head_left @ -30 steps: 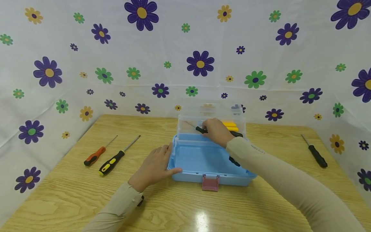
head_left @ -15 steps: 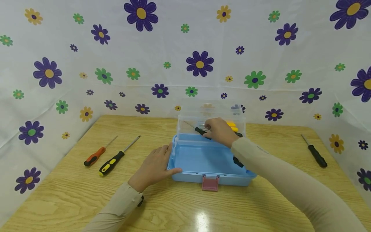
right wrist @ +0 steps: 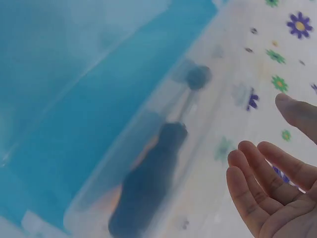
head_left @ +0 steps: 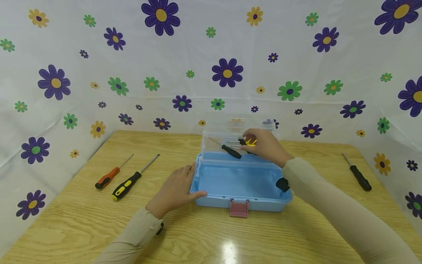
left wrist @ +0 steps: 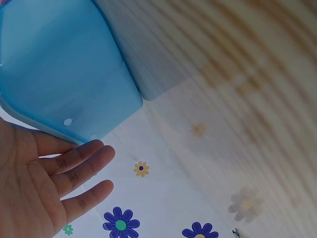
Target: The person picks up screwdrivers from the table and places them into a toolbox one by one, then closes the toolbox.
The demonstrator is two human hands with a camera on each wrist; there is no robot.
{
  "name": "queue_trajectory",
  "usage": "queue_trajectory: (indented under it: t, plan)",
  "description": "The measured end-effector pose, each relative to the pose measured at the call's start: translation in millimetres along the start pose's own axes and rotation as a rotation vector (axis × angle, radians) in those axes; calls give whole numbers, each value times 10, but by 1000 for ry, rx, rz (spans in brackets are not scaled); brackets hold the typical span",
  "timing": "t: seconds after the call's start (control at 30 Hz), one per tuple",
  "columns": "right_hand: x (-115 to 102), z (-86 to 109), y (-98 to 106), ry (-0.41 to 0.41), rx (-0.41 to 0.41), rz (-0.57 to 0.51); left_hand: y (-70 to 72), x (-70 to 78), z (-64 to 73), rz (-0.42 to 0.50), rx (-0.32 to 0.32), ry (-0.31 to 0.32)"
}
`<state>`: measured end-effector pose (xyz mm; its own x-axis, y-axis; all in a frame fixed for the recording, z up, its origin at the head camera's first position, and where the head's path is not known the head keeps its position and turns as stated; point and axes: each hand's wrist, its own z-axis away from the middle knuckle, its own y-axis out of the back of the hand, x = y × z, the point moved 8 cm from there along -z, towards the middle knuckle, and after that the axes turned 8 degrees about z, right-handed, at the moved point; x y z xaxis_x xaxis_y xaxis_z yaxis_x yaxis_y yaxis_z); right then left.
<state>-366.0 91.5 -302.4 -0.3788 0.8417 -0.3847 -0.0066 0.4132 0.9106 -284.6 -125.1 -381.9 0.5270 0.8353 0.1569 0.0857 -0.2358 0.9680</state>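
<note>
A light blue toolbox [head_left: 214, 202] stands with its clear lid [head_left: 237, 119] raised at the back. Against its left wall rests my left hand [head_left: 174, 190], thumb over the front rim; the left wrist view shows the fingers extended and spread. Over the back of the box is my right hand [head_left: 265, 145]. Its fingers [right wrist: 247, 193] and thumb are apart with nothing between them in the right wrist view. Near the fingertips are yellow-and-black handles [head_left: 249, 142] with metal shafts, partly hidden by that hand. Left of them lies a dark-handled screwdriver [head_left: 232, 151], seen through or in the clear plastic.
On the wooden table [head_left: 184, 234], left of the box, lie an orange-and-black screwdriver [head_left: 108, 178] and a larger black-and-yellow one [head_left: 126, 186]. A black-handled screwdriver [head_left: 360, 178] lies far right. A flower-print cloth [head_left: 132, 66] hangs around the back and sides.
My right hand has moved right, from the dark-handled screwdriver to the yellow handles, uncovering the dark handle and covering much of the yellow. The left hand and toolbox have stayed put.
</note>
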Motion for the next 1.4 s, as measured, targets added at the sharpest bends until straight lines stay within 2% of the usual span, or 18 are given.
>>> queue_trajectory:
  t: [0.17,0.37,0.6,0.8,0.97,1.1,1.27,1.4]
  plan:
    - [142,119,197,8,64,-17,-4,1,-1,4,-3,1]
    - [376,298,427,-24,128,-41,-13,-9,-2,13,-1,4]
    - [625,504,631,-30,184,-20,-13,-16,-1,6,-1,4]
    - [936,667,776,-59,263,29,-8,-10,4,9,-1,4]
    - [1309,821,888,-106,305,28,-6,-4,4,9,4,3]
    - [1660,954,913,-189,287,49,-7,-1,4,10,11,-1]
    - [2079,1118,852,-324,195,18,-17,-7,6,15,11,-1]
    - [2342,1220,822,-363,170,26,-16,-9,7,20,7,6]
